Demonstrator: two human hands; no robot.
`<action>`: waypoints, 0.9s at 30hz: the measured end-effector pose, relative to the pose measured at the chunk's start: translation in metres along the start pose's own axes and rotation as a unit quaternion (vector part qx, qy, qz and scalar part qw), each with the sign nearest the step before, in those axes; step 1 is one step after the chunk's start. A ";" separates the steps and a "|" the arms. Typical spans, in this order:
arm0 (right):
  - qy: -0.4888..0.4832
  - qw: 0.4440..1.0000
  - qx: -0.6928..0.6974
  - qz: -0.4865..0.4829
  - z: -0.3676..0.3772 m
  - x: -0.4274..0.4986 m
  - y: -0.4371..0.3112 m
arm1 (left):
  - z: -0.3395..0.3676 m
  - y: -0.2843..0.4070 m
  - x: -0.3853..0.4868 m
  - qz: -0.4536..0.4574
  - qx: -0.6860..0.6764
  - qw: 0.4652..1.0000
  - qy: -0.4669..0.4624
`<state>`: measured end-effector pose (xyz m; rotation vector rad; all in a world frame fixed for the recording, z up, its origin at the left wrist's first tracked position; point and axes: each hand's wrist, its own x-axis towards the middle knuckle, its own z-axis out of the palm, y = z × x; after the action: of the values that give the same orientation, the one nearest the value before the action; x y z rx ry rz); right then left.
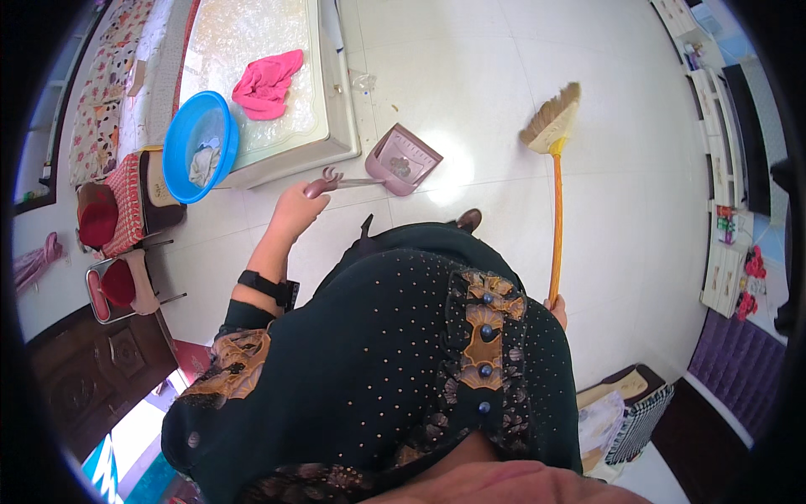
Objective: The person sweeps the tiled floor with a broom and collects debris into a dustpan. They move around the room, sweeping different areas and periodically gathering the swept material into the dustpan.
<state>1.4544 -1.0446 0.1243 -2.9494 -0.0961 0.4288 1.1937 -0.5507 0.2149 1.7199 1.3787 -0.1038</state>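
Observation:
My left hand (298, 211) is closed around the handle of a long-handled mauve plastic dustpan (381, 170). A small clump of greyish debris (400, 166) lies in the pan, which is over the pale tiled floor; I cannot tell whether it touches it. At my right side, my right hand (556, 310) grips the orange handle of a broom (558, 214), partly hidden by my dark dotted clothing. The broom's tan bristles (551, 118) point away from me, apart from the dustpan.
Left of the dustpan stands a glass-topped table (277, 142) bearing a pink cloth (267, 85). A blue basin (230, 157) with cloths inside sits at its corner. Chairs (126, 283) line the left, and white cabinets (711, 113) the right. A clear plastic scrap (363, 82) lies by the table.

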 end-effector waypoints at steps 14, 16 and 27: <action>-0.374 0.926 -0.026 -0.041 -0.023 0.214 -0.045 | 0.067 0.091 -0.021 -0.128 -0.087 0.982 0.109; -0.378 0.924 -0.017 -0.052 -0.024 0.228 -0.052 | 0.071 0.096 -0.019 -0.136 -0.086 0.979 0.121; -0.341 0.937 0.068 -0.042 -0.071 0.303 -0.134 | 0.068 0.095 0.017 -0.211 -0.174 0.952 0.141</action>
<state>1.7594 -0.8966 0.1293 -2.5117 -0.2587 1.3587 1.3070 -0.5812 0.2205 1.1604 1.8391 0.1486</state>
